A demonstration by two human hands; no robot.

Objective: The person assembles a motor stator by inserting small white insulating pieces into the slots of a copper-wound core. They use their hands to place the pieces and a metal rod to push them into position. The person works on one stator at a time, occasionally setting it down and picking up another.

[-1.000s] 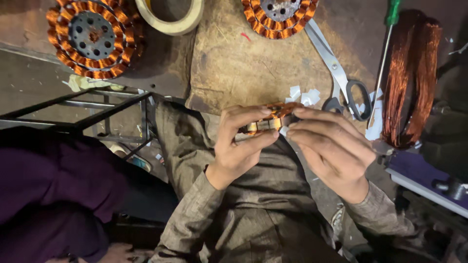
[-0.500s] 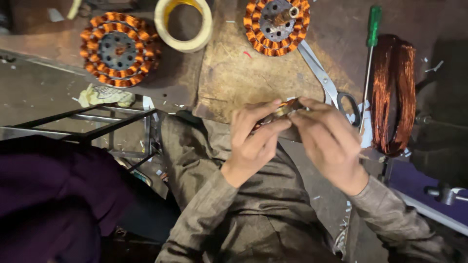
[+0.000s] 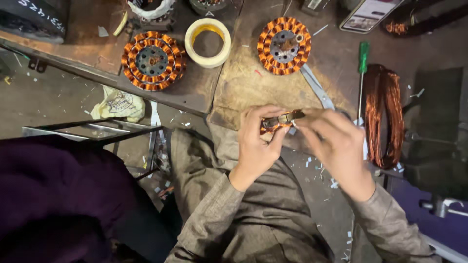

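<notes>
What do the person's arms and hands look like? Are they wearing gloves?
No gloves: both hands are bare. The left hand and the right hand each come out of a long, loose sleeve of grey-brown woven cloth. The left sleeve and the right sleeve end at the wrists in plain cuffs. No rings, watch or markings can be seen.

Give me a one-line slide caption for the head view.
Both hands, left hand and right hand, pinch a small copper-wound part over a workbench near two wound stators.

Single head-worn view, looking steeply down, close over workbench (image 3: 273, 87) edge
</notes>
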